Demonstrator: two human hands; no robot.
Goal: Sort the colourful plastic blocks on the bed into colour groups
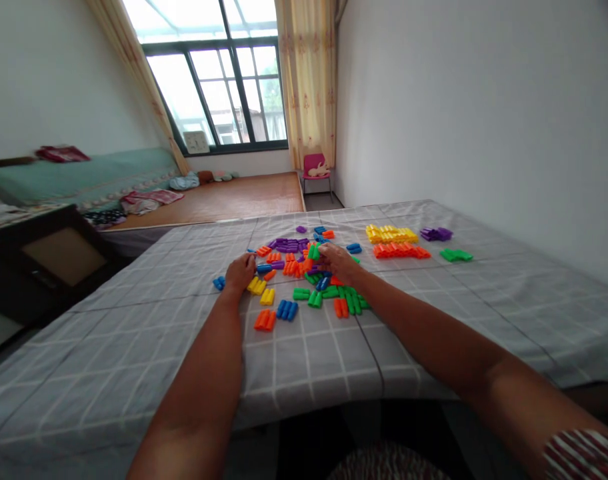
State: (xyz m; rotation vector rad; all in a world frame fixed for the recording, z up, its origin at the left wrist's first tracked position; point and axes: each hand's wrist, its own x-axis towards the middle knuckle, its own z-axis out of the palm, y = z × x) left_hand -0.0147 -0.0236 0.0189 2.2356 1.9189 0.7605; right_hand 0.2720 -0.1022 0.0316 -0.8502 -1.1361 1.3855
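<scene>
Many small plastic pieces, shaped like short tubes joined side by side, lie in a loose heap on the bed's checked grey cloth [304,360]. My right hand [340,261] reaches into the right side of the heap, its fingers closed on a green tube piece [314,251]. At the heap's left edge is my left hand [241,271], fingers curled down; what they hold, if anything, is hidden. Beside it lie a blue piece [264,269] and yellow pieces [257,286]. Purple pieces [289,245] lie between the hands, farther back. Green pieces [353,300] sit below my right wrist.
Sorted by colour on the right are a yellow row [391,234], an orange row [401,251], a purple group [437,234] and a green group [456,255]. A white wall [484,120] borders that side. Beyond stand a pink chair [315,164] and a wooden-topped bed [244,193].
</scene>
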